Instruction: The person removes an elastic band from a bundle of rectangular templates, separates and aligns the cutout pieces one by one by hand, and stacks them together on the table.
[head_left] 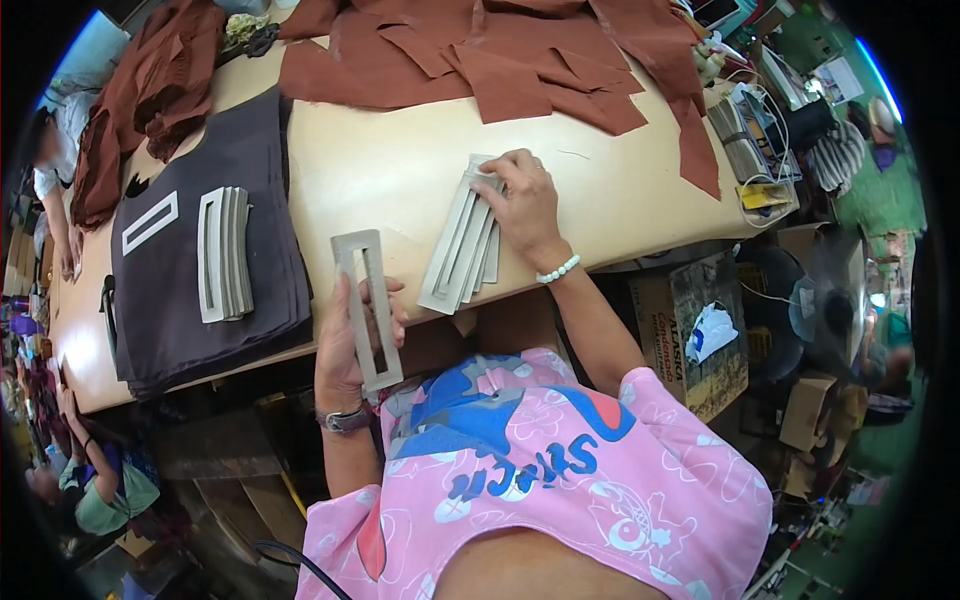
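My left hand (342,350) is closed round a long, pale grey slotted strip (382,381), held upright over the table's front edge. The strip is a narrow frame with a long opening down its middle, through which some of my fingers show. Closed at the thumb and fingers, my right hand (525,205) grips the upper end of a fanned stack of similar slotted strips (455,255) on the tabletop. Its lower ends spread apart towards the near edge. I cannot tell how many strips my right fingers hold.
Dark fabric panels (265,150) lie layered at left, bearing another strip stack (226,255) and a single white slotted strip (150,224). Brown cut fabric (510,70) covers the table's far side. A cardboard box (690,340) stands below right. Other people are at the left edge.
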